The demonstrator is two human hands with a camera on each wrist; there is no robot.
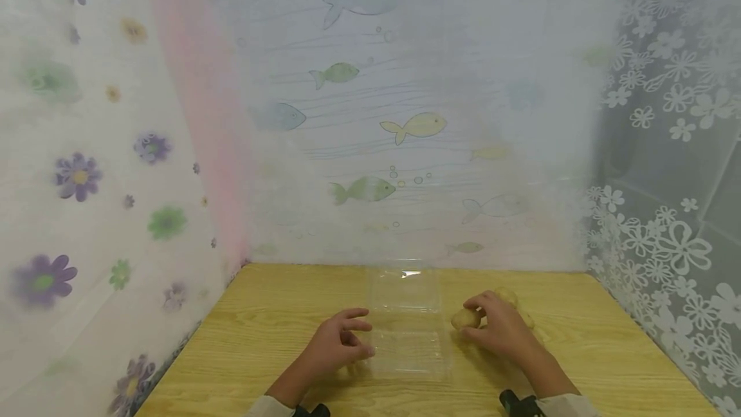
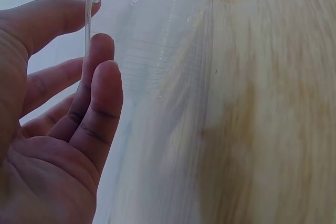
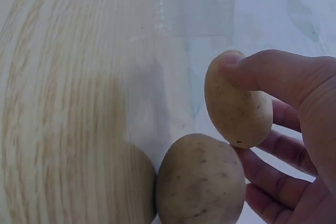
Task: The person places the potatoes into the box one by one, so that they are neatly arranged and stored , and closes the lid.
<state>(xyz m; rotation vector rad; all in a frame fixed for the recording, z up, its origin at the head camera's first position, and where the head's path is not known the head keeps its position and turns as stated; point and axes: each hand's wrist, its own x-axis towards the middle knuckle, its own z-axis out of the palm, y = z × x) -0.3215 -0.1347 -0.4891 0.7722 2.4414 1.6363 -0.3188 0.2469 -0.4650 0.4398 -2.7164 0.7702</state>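
My right hand (image 1: 500, 325) pinches a small yellowish potato (image 3: 236, 103) between thumb and fingers, just right of a clear plastic container (image 1: 408, 331). Another potato (image 3: 202, 182) rests on the table beside that hand in the right wrist view. More potatoes (image 1: 506, 296) show partly behind the hand in the head view. The see-through container lies opened out, one half behind the other. At its left edge is my left hand (image 1: 344, 341), fingers spread and loosely bent. In the left wrist view, the left thumb and fingertips (image 2: 102, 45) touch the plastic rim.
A wood-grain table (image 1: 278, 314) bears everything. Behind it hangs a pale sheet printed with fish (image 1: 417, 126). Flowered sheets (image 1: 78, 177) close off the left and right sides. Dark wrist straps (image 1: 521, 404) sit on both forearms.
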